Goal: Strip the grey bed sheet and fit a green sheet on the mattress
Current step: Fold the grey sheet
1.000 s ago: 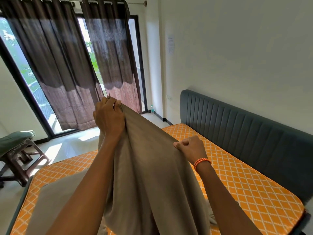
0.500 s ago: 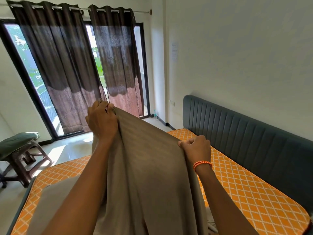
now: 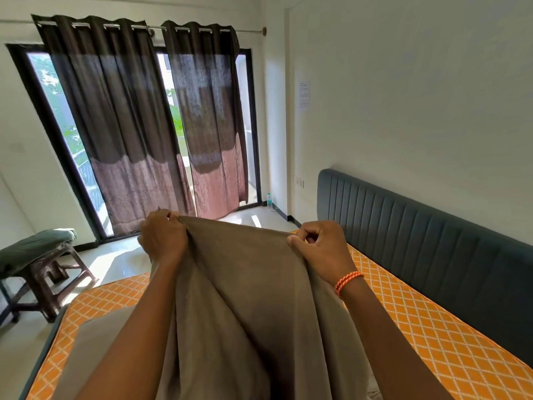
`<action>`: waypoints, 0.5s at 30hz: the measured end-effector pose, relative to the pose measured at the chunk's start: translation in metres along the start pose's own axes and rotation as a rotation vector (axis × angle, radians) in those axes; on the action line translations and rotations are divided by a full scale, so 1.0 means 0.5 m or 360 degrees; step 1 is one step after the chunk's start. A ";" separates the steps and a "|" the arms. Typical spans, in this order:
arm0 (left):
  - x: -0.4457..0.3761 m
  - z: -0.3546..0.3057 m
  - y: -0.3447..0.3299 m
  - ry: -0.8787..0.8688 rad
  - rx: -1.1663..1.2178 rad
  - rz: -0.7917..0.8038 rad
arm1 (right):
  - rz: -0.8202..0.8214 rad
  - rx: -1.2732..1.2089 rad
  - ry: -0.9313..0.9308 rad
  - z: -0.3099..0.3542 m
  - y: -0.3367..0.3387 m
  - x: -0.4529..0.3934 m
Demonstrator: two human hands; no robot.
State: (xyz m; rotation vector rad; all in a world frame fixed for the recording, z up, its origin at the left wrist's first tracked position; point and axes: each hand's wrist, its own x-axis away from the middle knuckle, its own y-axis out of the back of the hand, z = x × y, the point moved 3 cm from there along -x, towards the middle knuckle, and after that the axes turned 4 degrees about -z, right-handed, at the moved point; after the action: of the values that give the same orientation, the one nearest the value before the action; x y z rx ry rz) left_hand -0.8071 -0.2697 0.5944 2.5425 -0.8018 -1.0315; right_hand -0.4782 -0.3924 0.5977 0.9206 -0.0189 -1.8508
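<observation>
Grey sheet (image 3: 253,298) taut between hands, draping in folds.

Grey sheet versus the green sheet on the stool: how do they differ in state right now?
The grey sheet is held up by its top edge, left hand and right hand each pinching it; the green sheet lies folded and untouched on the stool. The grey sheet hangs over the mattress; the green sheet sits away from it. Both are plain fabric.

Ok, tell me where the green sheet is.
Head view, far left: the folded green sheet lies on a brown stool beside the curtained window.
</observation>
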 end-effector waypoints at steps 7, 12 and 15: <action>0.065 0.015 0.008 -0.0147 0.0135 0.0241 | 0.0279 -0.0040 0.0053 0.017 -0.036 -0.008; 0.219 -0.098 0.010 -0.0629 0.0891 0.1153 | 0.0539 -0.0023 0.0050 0.030 -0.097 -0.011; 0.279 -0.093 -0.011 -0.0728 0.0994 0.1385 | 0.0608 -0.0054 0.0044 0.025 -0.105 -0.015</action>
State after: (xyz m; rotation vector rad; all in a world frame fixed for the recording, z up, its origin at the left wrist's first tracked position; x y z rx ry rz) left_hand -0.6897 -0.3450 0.5480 1.9078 -2.3762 -1.1353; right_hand -0.5252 -0.3660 0.5897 0.8528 -0.1368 -1.4802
